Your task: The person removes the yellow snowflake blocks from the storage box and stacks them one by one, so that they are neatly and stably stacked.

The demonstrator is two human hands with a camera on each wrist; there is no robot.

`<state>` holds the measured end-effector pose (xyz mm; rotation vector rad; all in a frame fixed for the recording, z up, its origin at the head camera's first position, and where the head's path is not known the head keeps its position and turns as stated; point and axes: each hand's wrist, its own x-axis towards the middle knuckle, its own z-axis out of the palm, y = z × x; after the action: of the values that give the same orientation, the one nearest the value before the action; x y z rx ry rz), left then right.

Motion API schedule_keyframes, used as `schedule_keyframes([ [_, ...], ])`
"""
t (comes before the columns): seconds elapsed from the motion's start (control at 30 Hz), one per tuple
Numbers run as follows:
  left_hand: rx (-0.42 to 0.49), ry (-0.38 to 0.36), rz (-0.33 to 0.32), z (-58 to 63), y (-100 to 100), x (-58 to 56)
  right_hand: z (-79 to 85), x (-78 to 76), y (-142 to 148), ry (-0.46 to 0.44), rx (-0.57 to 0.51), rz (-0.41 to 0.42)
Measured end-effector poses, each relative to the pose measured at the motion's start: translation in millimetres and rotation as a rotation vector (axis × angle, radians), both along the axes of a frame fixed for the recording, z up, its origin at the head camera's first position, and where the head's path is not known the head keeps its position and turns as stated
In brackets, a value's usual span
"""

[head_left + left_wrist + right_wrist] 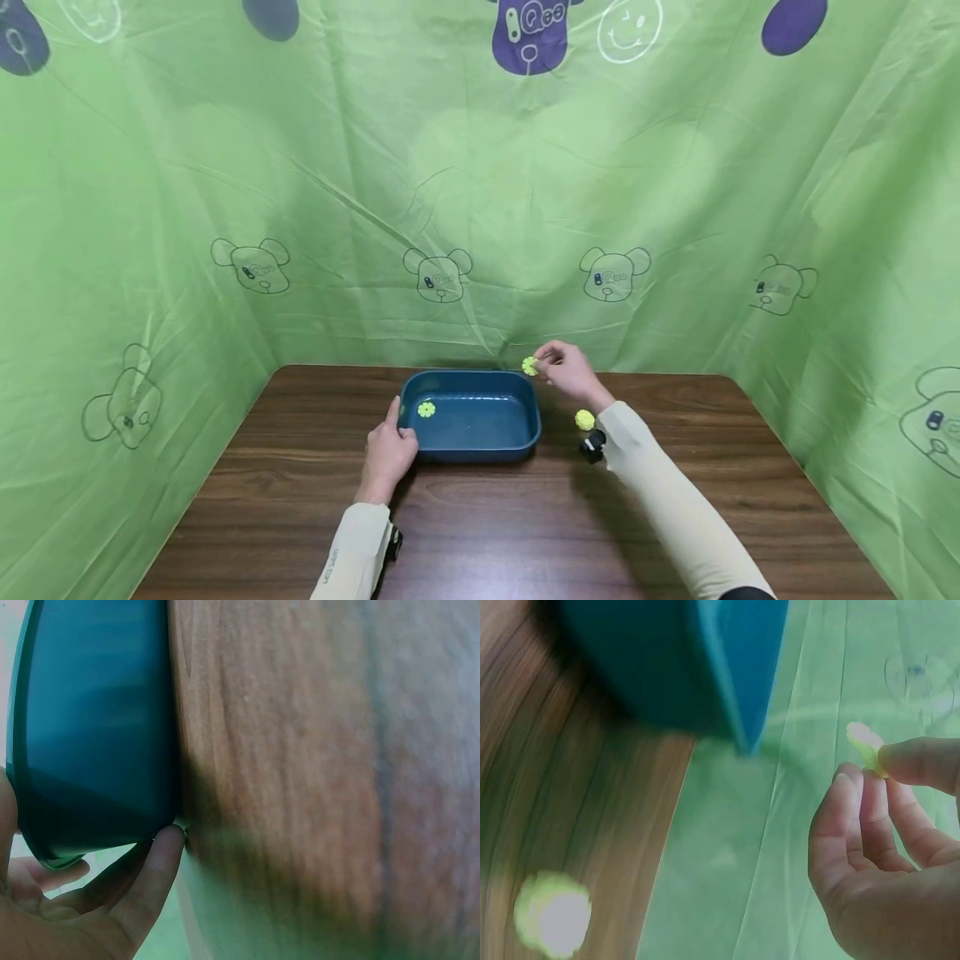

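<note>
A dark blue rectangular basin (472, 455) rests on the table. My left hand (390, 454) grips its left front corner, with fingers against the outer wall (90, 735) in the left wrist view. Above the basin's far right corner, my right hand (570, 371) pinches a thin yellow-green flower-shaped piece (529, 366) between thumb and fingertips; the right wrist view shows this piece (865, 746) nearly edge-on. Another flower-shaped piece (426, 409) lies inside the basin, towards the left. On the table, below the right wrist, is a yellow flower-shaped piece (584, 420), possibly stacked.
The brown wooden table (480, 525) extends around the basin. Green printed cloth (525, 208) hangs behind the table and at both sides, close to its far edge. Dark wrist devices (592, 447) sit on both forearms.
</note>
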<state>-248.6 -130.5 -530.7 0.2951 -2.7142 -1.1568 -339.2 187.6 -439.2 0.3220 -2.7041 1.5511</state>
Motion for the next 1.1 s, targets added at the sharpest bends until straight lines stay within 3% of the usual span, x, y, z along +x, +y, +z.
schedule_keyframes([
  [0.2,0.000,-0.008,-0.008,-0.6,-4,-1.0,-3.7,1.3,44,-0.031,0.052,-0.034],
  [0.5,-0.009,0.010,0.002,3.2,-4,-2.1,-29.9,6.3,85,-0.113,0.173,-0.065],
  [0.83,-0.017,0.029,-0.013,2.1,-5,-1.8,-56.2,9.2,98,-0.159,0.267,-0.056],
  [1.1,-0.024,0.047,-0.015,2.6,-3,-4.1,-64.2,8.4,93,-0.083,0.331,-0.072],
])
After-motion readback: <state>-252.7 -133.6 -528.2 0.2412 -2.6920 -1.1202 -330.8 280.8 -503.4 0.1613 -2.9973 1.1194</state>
